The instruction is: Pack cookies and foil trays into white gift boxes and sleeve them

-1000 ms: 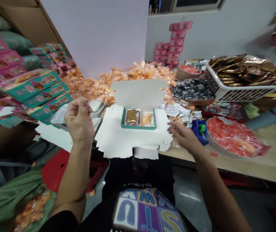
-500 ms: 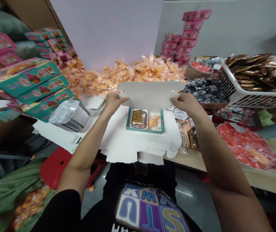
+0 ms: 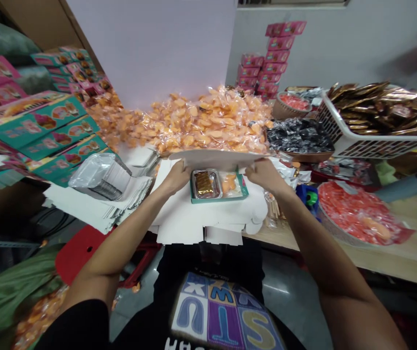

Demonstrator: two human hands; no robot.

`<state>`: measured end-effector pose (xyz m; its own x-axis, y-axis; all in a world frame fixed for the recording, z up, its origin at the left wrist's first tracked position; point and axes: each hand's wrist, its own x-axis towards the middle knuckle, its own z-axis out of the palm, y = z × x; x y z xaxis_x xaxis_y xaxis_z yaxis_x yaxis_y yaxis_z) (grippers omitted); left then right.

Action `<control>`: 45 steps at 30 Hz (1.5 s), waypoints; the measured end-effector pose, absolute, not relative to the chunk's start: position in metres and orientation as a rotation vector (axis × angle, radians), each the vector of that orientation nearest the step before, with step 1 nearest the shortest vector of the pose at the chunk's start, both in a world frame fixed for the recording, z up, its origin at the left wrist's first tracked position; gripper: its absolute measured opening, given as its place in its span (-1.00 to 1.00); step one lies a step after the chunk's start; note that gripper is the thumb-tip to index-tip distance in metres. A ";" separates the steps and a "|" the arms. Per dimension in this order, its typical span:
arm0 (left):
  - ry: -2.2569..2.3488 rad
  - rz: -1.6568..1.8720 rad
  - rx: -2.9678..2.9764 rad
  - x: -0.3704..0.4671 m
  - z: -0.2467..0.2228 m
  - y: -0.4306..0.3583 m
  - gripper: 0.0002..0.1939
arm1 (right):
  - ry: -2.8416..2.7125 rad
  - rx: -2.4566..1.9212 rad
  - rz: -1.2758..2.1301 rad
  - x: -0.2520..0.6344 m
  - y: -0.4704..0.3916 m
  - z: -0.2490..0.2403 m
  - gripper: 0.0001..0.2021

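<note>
A small cardboard box (image 3: 218,199) with green outer walls stands in front of me, its white lid (image 3: 212,158) raised at the back. In the box's left half sits a foil tray (image 3: 217,188) with a gold packet (image 3: 204,183) in it. A clear bag with an orange piece (image 3: 229,183) lies in the right half. My left hand (image 3: 178,176) is closed at the lid's left side, and my right hand (image 3: 264,174) is closed at its right side. Both hands' fingertips are partly hidden. Underneath the box are flat white cardboard blanks (image 3: 179,224).
Stacked foil trays (image 3: 101,177) and printed boxes (image 3: 59,121) stand to the left. Bagged orange pieces (image 3: 201,116) are heaped behind. On the right are a white basket (image 3: 369,146) of gold packets, black packets (image 3: 299,135), red packets (image 3: 357,211) and a blue tape dispenser (image 3: 307,197).
Both hands have moved down and nearer the box, and the lid has tilted so less of its white face shows. The view has shifted slightly to the right.
</note>
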<state>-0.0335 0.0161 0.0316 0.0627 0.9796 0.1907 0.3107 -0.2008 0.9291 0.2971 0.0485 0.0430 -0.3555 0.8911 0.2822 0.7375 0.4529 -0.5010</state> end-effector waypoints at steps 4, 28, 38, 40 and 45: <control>1.220 0.978 1.869 -0.051 0.029 0.010 -0.56 | -2.223 -1.199 0.466 0.302 0.033 0.041 -0.62; 1.071 1.482 1.334 -0.030 -0.004 -0.033 -0.15 | -1.713 -1.184 1.065 0.320 -0.003 0.055 -0.47; 0.952 1.574 1.180 -0.023 -0.012 -0.028 -0.24 | -2.474 -1.723 0.834 0.274 0.011 0.165 -0.90; 0.947 1.586 1.191 -0.022 -0.011 -0.030 -0.26 | -2.344 -1.756 1.006 0.267 0.010 0.163 -0.89; 0.965 1.561 1.182 -0.020 -0.007 -0.030 -0.27 | -2.342 -1.766 0.857 0.264 -0.001 0.153 -0.84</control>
<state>-0.0201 -0.0304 -0.0072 -0.1132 0.9622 0.2478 -0.2083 -0.2668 0.9410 0.2644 -0.0013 0.1529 -0.3296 0.9082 -0.2580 0.8601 0.1762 -0.4787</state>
